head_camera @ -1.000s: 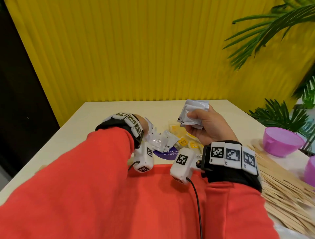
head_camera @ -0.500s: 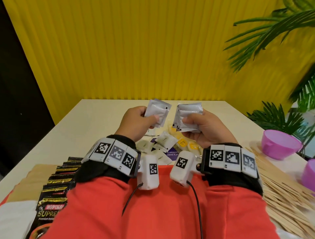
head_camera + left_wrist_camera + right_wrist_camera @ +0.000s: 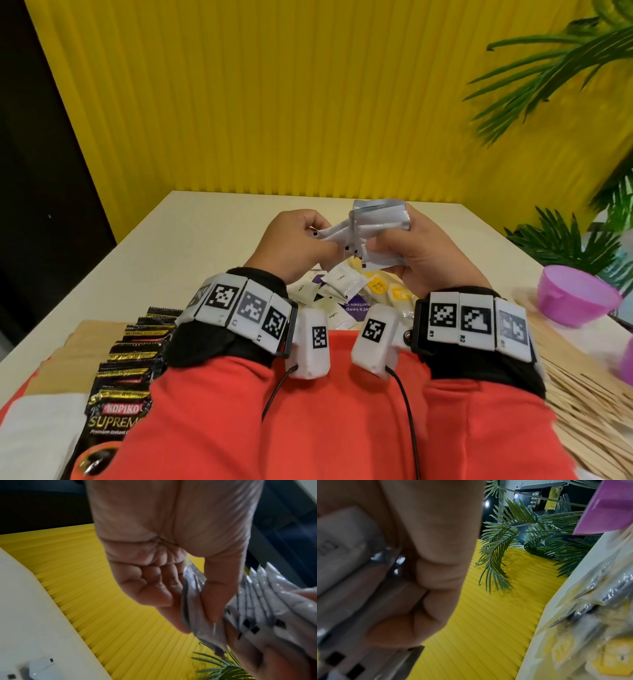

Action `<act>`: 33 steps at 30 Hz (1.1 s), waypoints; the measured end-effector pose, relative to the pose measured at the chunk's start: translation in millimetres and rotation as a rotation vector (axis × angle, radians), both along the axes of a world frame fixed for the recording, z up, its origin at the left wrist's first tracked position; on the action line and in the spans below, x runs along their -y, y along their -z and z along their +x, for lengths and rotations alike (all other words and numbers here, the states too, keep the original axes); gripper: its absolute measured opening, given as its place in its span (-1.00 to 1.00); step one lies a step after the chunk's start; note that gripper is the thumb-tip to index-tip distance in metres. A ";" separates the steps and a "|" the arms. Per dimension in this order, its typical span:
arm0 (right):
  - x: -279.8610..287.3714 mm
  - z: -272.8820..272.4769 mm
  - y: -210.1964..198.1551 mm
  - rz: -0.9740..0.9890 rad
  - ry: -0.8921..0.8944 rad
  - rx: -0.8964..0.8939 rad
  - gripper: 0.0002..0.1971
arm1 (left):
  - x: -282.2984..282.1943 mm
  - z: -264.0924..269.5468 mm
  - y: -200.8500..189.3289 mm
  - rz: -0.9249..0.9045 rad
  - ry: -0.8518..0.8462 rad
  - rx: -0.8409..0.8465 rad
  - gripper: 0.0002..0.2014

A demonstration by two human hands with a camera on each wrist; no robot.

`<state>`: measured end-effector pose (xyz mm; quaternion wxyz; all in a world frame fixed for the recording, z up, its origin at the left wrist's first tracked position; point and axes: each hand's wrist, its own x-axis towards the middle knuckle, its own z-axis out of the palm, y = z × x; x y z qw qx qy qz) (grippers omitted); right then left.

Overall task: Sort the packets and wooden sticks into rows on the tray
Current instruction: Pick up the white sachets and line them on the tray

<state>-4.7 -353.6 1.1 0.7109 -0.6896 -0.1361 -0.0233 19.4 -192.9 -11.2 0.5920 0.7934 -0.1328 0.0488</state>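
Observation:
Both hands are raised above the table with white coffee packets between them. My right hand grips a stack of white packets; the stack fans out in the left wrist view. My left hand pinches a white packet whose end touches that stack; thumb and fingers clamp the left hand's packet. Below the hands lie loose white packets and yellow packets in a pile. Black Kopiko packets lie in a row on the tray at left. Wooden sticks are heaped at right.
A purple bowl stands at the right edge of the cream table, a second one partly in view beyond it. Green plant fronds hang at the right. A yellow ribbed wall closes the far side. White paper lies at front left.
My left hand came up from the pile with a white packet and moved right until it met the stack in my right hand. My right hand stayed raised, holding its stack.

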 end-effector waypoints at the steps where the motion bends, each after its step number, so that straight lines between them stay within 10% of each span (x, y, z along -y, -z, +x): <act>1: 0.1 0.2 -0.1 0.002 0.003 0.002 -0.48 | -0.3 -0.5 -0.1 -0.016 0.010 0.009 -0.76; 33: 7.7 3.5 1.4 0.151 0.151 -0.141 -0.72 | -3.1 2.0 -2.5 -0.437 -0.105 -0.110 -0.73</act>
